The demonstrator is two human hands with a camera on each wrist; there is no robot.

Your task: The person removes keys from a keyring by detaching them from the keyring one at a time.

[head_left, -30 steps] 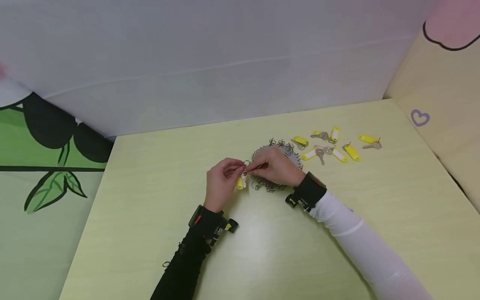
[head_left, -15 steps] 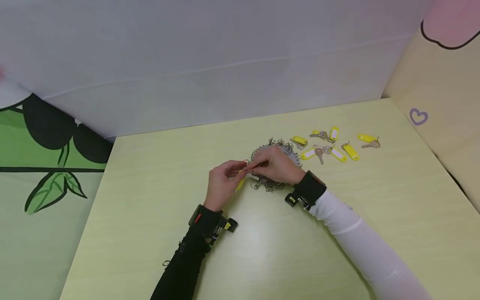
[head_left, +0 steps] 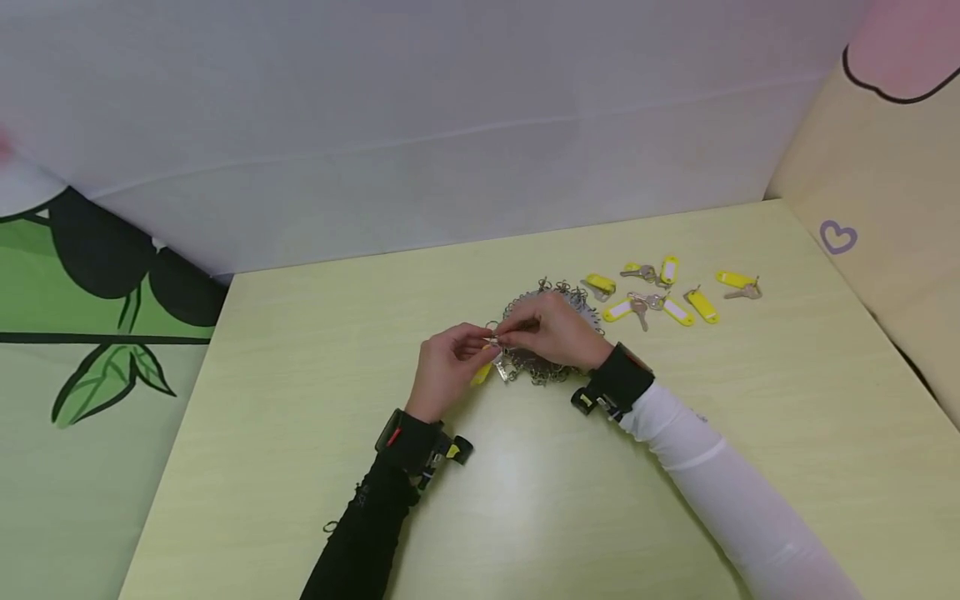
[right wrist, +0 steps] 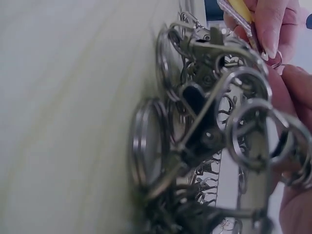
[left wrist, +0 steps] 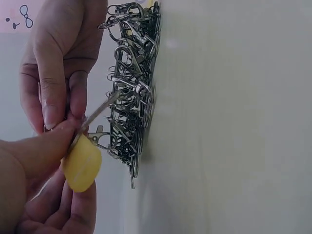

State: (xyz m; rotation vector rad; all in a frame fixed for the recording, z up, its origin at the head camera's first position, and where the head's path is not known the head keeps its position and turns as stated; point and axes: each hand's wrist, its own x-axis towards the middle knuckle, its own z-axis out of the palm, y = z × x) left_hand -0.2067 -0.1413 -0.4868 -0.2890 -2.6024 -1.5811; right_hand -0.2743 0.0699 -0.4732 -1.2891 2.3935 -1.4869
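Observation:
Left hand point(head_left: 450, 367) pinches the ring end of a yellow key tag point(left wrist: 82, 165), which hangs below the thumb with a metal key point(left wrist: 100, 109) sticking out beside it. Fingertips of the right hand point(head_left: 551, 332) meet the left ones and pinch at the small key ring point(right wrist: 278, 60); fingers partly hide it. Under and behind the right hand lies a round grey rack point(head_left: 587, 314) edged with many metal snap clips and rings point(left wrist: 129, 63). One clip point(left wrist: 101, 138) reaches out close to the tag; whether it touches the key ring I cannot tell.
Several yellow key tags point(head_left: 702, 305) with keys lie at the back right of the pale wooden table point(head_left: 315, 400). A white wall panel point(head_left: 450, 192) stands behind the table, and a cream panel point(head_left: 870, 208) on the right.
The yellow tag and key have turned in the left fingers, and the key now points out toward the rack. Both hands stay nearly in place, fingertips together.

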